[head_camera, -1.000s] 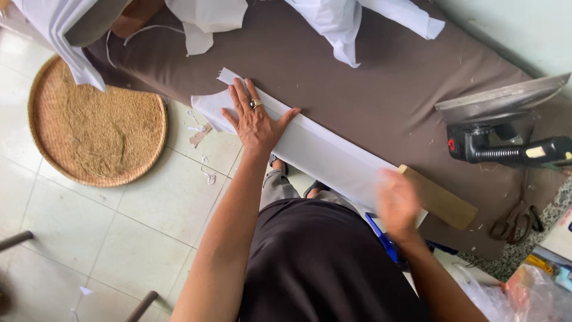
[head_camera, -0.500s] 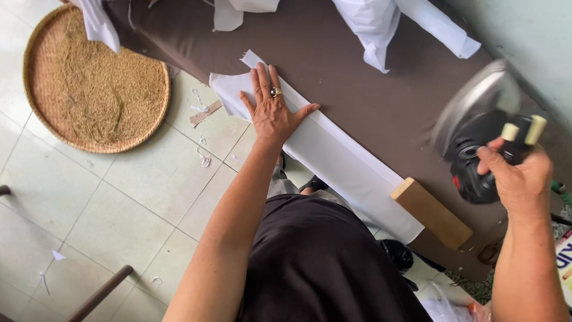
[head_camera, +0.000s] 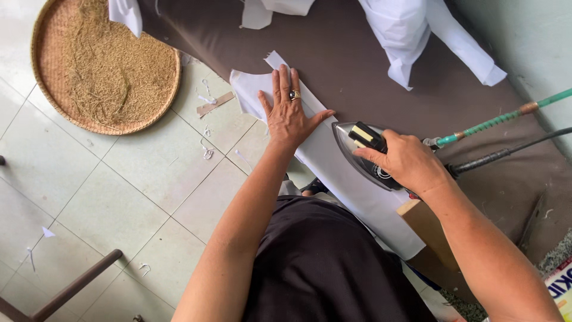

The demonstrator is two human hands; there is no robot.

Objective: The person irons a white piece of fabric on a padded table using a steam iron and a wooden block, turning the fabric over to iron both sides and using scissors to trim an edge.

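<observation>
Down at the lower right edge, past the counter (head_camera: 381, 77) with its brown cover, shows the corner of a white package (head_camera: 562, 285) with blue and red print; little else of it can be seen. On the counter's near edge lies a long white fabric strip (head_camera: 357, 191), running slantwise. The left hand (head_camera: 290, 116) rests flat on the strip's far end, fingers spread, a ring on one finger, holding nothing. The right hand (head_camera: 408, 161) has its grip clamped around the handle of a dark iron (head_camera: 364, 152), whose pointed nose sits on the strip just beside the left thumb. A green hose (head_camera: 500, 119) and a black cord (head_camera: 506, 154) trail from the iron across the counter. A wooden block (head_camera: 426, 225) lies on the strip's near end, partly under the right forearm. More white cloth (head_camera: 417, 36) is heaped at the counter's far side. Beside the counter, on the tiled floor, sits a round woven tray (head_camera: 44, 36) of grain, with fabric scraps (head_camera: 214, 104) between.
</observation>
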